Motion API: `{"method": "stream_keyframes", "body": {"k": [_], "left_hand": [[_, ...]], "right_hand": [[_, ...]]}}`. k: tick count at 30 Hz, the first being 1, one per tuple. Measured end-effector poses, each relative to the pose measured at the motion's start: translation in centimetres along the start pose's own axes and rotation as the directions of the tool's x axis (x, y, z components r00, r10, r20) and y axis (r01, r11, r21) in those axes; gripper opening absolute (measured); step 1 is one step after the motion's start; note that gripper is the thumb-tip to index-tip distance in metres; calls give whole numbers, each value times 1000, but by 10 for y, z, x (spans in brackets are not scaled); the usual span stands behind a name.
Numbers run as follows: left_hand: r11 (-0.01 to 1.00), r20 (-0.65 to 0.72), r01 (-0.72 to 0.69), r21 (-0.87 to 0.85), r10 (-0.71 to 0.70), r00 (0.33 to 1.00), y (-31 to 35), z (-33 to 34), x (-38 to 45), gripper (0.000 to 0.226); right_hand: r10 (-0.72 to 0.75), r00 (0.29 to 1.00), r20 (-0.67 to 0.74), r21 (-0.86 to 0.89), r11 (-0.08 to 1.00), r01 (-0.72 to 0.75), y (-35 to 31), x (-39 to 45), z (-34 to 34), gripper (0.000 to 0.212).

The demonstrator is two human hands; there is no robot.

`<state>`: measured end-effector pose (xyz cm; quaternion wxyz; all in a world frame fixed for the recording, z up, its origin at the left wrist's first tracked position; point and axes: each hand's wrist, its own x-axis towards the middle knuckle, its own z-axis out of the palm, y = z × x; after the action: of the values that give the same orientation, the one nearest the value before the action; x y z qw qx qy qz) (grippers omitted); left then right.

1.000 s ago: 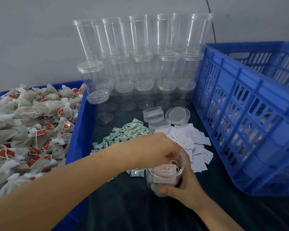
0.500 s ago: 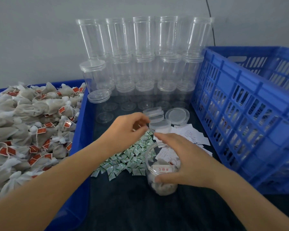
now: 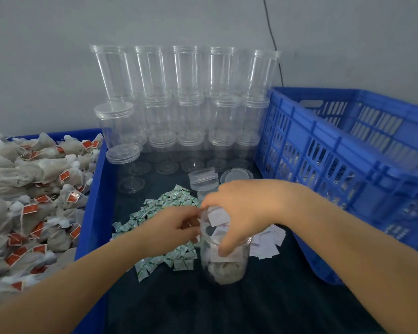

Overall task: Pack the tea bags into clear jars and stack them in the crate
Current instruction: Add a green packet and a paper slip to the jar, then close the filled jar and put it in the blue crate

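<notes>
A clear jar (image 3: 223,266) stands on the dark cloth near the front, with tea bags at its bottom and a white slip inside. My right hand (image 3: 241,213) covers its mouth and grips its side, thumb on the wall. My left hand (image 3: 171,227) sits just left of the jar's rim, fingers pinched together; what they hold is too blurred to tell. Tea bags with red tags (image 3: 34,201) fill a blue tray on the left. The blue crate (image 3: 348,150) stands on the right.
Empty clear jars (image 3: 186,112) are stacked against the wall at the back. Loose lids (image 3: 203,177) lie behind my hands. Small green sachets (image 3: 164,206) and white paper slips (image 3: 268,242) are scattered on the cloth around the jar.
My left hand left the jar's mouth, reached toward the lids, then came back down beside the rim. My right hand shifted from the jar's side to over its top.
</notes>
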<state>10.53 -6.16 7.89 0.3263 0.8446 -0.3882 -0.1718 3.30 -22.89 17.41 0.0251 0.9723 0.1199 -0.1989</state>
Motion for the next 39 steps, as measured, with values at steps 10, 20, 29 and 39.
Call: {"method": "stream_keyframes", "body": {"k": [10,20,29,39], "left_hand": [[994,68,-3,-106,11,998,1,4,-3,25],[998,139,16,-68,-6,990,-6,6,0,15],[998,164,26,-53,-17,986,-9,5,3,14],[999,156,7,-41,0,988,-14,2,5,30]], "right_hand": [[299,895,-331,362,916,-172,74,-62,-143,87],[668,575,-472,541,735,-410,218,-87,-146,75],[778,609,-151,327,621,-712,309,-73,-38,91],[698,708,106,308,654,-691,329,-46,7,89]]}}
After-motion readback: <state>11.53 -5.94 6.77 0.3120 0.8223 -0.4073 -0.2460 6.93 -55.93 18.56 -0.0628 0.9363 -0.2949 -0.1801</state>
